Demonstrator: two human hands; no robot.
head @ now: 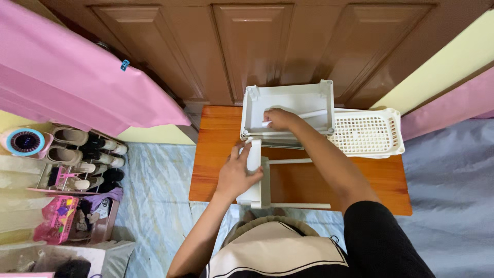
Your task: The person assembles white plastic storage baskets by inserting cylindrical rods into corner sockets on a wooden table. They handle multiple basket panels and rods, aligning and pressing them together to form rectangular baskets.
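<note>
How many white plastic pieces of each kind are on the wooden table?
Solid tray, under the right hand: 1
Perforated basket tray: 1
Upright frame piece, held by the left hand: 1
Thin rods visible: 3
Total: 6

Brown panelled door, blue floor

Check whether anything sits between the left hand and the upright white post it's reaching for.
Nothing visible does. The left hand is already on the white post, fingers wrapped against its side above the wooden table. The right hand rests apart, inside the white tray, not in between.
</note>
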